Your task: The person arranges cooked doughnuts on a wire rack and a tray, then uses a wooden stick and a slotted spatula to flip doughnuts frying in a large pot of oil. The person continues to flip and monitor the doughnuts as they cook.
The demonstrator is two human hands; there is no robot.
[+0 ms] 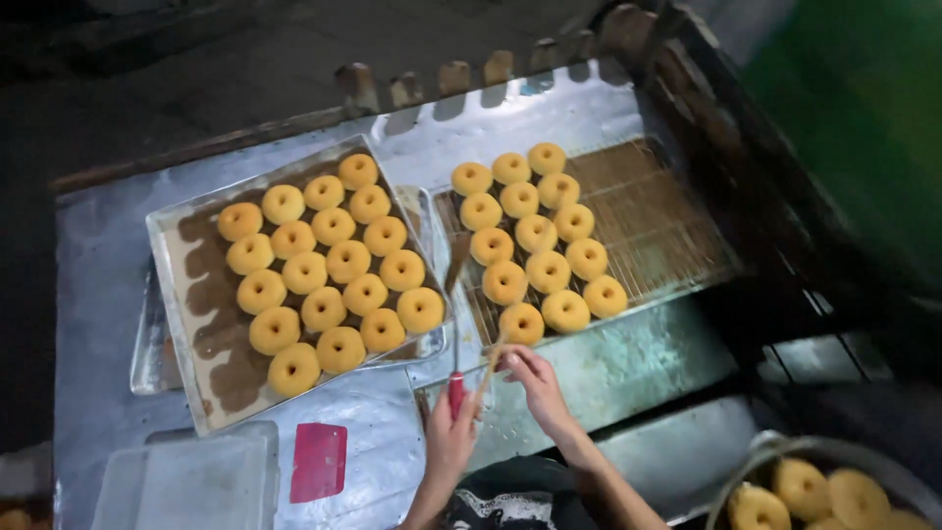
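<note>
— What does the left hand (449, 437) hold?
— It grips a red-handled spatula (456, 324), near the tray (177, 294).
— And the right hand (535, 383)?
— It pinches a thin stick (490, 368) under a soft, puffy dough ring (521, 323) on the right rack (648, 226). I think it squashes easily, so lift from below.

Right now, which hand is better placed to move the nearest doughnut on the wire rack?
Probably the right hand: its stick nearly touches that doughnut; the left hand grips a spatula farther back.
</note>
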